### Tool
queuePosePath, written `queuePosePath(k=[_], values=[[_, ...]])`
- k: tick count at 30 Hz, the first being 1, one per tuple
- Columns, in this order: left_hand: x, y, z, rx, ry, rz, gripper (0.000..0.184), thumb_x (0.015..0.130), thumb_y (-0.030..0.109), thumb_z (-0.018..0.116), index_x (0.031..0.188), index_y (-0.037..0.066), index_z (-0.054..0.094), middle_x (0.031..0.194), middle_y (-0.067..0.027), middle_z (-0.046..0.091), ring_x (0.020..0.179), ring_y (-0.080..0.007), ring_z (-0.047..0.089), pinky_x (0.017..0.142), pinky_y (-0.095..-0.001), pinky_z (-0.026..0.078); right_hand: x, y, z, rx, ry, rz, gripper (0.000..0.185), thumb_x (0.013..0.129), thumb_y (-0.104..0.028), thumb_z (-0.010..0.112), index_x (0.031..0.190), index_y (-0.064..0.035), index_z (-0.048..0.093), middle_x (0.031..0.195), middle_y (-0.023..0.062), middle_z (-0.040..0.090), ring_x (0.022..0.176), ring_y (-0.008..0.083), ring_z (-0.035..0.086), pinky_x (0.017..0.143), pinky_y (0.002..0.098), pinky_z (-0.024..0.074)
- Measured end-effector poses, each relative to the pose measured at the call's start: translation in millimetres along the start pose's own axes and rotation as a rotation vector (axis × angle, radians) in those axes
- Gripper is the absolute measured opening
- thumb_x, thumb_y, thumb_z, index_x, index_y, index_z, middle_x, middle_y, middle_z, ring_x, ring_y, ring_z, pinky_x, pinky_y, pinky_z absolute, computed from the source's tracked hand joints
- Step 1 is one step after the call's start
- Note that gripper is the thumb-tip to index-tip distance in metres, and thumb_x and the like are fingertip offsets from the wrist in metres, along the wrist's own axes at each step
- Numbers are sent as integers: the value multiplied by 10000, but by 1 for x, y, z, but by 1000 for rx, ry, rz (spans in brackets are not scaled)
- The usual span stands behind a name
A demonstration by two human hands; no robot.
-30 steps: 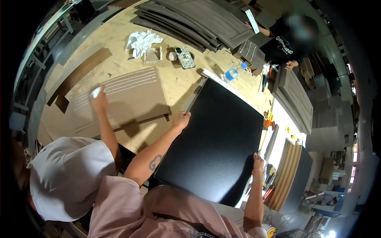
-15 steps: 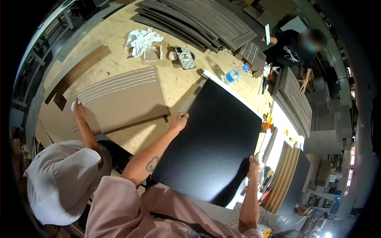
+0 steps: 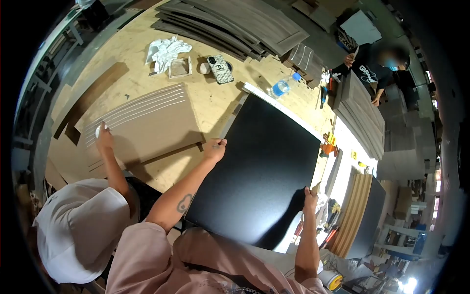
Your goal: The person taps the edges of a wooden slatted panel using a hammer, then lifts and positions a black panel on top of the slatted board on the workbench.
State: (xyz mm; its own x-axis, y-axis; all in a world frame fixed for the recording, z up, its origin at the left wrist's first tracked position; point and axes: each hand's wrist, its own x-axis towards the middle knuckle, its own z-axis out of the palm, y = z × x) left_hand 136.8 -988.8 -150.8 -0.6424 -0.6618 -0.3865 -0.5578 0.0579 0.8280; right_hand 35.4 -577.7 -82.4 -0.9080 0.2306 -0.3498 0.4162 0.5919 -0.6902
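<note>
A large black panel (image 3: 254, 171) lies tilted in front of me, its far edge by a white strip (image 3: 281, 110) on the table. My left hand (image 3: 215, 149) grips its left edge, fingers wrapped round it. Its right edge is pinched in my right hand (image 3: 310, 198). To the left, a co-worker's hand (image 3: 104, 137) holds a small white object over a brown board (image 3: 152, 122) that bears several white lines. A water bottle (image 3: 281, 88) lies beyond the black panel's far edge.
Grey-brown door panels (image 3: 235, 24) are stacked at the back of the table (image 3: 117, 54). A patterned phone (image 3: 221, 69) lies near a white cloth (image 3: 166, 51). Another person (image 3: 374, 71) stands behind more panels (image 3: 360, 115). Black-topped boards (image 3: 362, 215) are stacked at right.
The co-worker's hand moved left along the board, then slightly back right. The far person lowered the light-coloured object. My hands and the black panel shifted slightly left in view.
</note>
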Motion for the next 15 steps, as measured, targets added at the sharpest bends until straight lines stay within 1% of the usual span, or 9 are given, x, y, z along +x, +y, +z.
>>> queuePosePath(k=[3,4,5,7,9,10,11,13,15], values=[[0,-2,4,188,68,389,204,812,109,593,970,-19,609,892,-217,621,878,-355,585,846,-464,428,14,6,-2,60,40,-24,411,894,-191,629,1182,97,568,1081,194,637,1022,253,598,883,350,452],[-2,8,10,401,362,567,272,790,88,565,1019,-58,575,876,-238,606,933,-386,548,867,-503,401,24,10,-4,43,107,-244,375,887,-178,636,1153,83,596,995,158,673,864,215,627,758,319,489],[1,12,16,397,280,404,356,801,116,576,1086,-89,523,942,-286,587,990,-426,511,852,-504,416,34,13,-5,167,149,-238,379,881,-150,638,1183,72,583,1028,168,668,805,204,603,725,332,485],[-9,25,21,309,329,403,413,813,137,582,1128,-111,482,1008,-313,562,949,-446,523,847,-492,429,23,-6,-1,22,160,-206,354,864,-141,654,1123,93,594,944,161,667,777,200,581,713,345,476],[-17,34,23,357,265,312,357,827,134,579,1061,-127,514,947,-304,583,930,-428,555,792,-476,475,33,9,11,-437,62,-221,569,847,-206,676,1273,100,455,1098,203,637,949,245,612,811,329,463],[-21,36,24,382,230,263,334,834,132,578,1027,-136,530,917,-299,594,920,-418,571,764,-469,498,71,71,22,-288,48,-313,632,823,-236,694,1282,101,420,1047,226,634,977,315,608,851,380,449],[-23,36,25,348,179,232,341,837,135,578,1034,-137,514,938,-304,583,914,-424,564,775,-465,490,68,75,28,-214,-27,-167,527,805,-226,697,1178,87,497,1002,245,623,969,365,593,857,415,432],[-22,35,25,283,83,166,358,841,139,578,1047,-139,483,979,-315,560,903,-437,551,798,-457,475,37,41,33,-388,-14,-156,391,783,-200,706,1037,61,562,980,245,631,940,363,603,844,402,442],[-19,28,30,249,103,197,330,838,122,581,1022,-135,486,968,-309,562,901,-430,554,783,-457,482,3,4,33,-388,35,-205,304,758,-190,722,907,39,587,918,224,644,888,362,612,821,405,449]])
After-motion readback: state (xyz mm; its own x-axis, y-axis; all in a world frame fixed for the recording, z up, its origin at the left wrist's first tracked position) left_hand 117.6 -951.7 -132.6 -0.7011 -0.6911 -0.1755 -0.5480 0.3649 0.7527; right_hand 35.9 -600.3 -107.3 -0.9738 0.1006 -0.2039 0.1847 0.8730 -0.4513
